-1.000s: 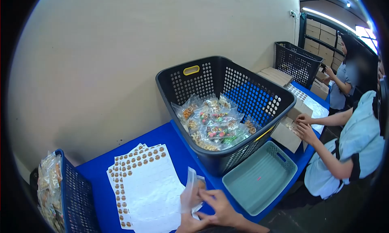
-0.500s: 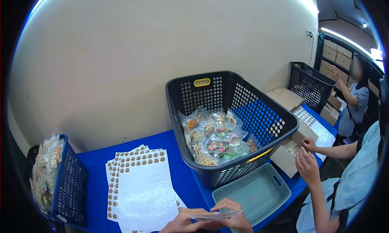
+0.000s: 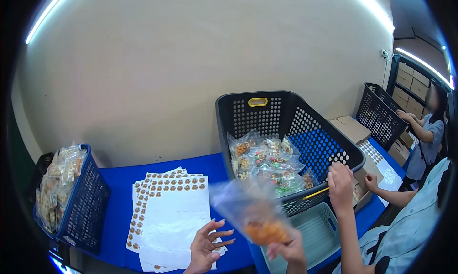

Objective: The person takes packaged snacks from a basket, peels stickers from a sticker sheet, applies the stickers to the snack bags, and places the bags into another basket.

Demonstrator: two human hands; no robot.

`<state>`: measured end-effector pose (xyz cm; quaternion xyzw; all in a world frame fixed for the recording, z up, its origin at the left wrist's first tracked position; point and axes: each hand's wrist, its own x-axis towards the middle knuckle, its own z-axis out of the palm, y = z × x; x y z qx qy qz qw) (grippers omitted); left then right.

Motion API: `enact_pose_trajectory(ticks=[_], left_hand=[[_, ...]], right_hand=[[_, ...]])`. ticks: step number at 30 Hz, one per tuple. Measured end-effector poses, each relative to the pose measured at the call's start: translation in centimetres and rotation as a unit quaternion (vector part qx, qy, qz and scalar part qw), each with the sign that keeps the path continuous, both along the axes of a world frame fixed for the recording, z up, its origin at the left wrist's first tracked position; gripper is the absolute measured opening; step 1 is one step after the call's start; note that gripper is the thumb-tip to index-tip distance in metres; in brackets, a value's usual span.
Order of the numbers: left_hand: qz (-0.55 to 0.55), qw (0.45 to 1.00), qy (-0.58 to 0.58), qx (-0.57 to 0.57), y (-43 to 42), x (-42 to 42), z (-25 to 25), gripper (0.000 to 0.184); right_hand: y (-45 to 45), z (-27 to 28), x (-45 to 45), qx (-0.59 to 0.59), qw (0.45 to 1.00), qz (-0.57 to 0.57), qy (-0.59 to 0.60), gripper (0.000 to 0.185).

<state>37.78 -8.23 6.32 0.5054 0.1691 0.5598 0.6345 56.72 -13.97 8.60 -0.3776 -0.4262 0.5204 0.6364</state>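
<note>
A clear plastic bag of orange snacks (image 3: 267, 226), blurred by motion, is in my right hand (image 3: 290, 250), which pinches its filled lower end. The bag tilts up and left, its top overlapping the front of the large black basket (image 3: 286, 205). My left hand (image 3: 207, 248) is free of the bag, fingers apart, over the right edge of the sticker sheets (image 3: 176, 221). Those white sheets carry rows of round brown labels, with bare backing over much of the top one. Several filled snack bags (image 3: 272, 162) lie in the black basket.
A blue basket (image 3: 88, 207) heaped with snack bags (image 3: 59, 183) stands at left. A pale green tray (image 3: 312, 236) sits before the black basket. At right, a co-worker's hands (image 3: 341, 183) are near a cardboard box (image 3: 367, 176); another person (image 3: 427, 131) stands by a farther black basket (image 3: 381, 114).
My hands have parted; the right has raised the bag, showing its orange contents, and the left has let go and opened. The near co-worker's hand has moved up to the basket rim.
</note>
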Motion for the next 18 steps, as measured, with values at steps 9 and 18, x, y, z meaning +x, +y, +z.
enact_pose_trajectory(ticks=[9,18], left_hand=[[0.135,0.988,0.058,0.048,-0.7,-5.7,-0.7,0.074],[0.272,0.961,0.040,0.031,-1.8,-15.0,-1.1,0.061]], right_hand=[[3.9,1.8,-1.4,0.262,0.949,0.000,0.176,0.097],[4.4,0.0,-8.9,0.204,0.951,0.232,0.004,0.050]])
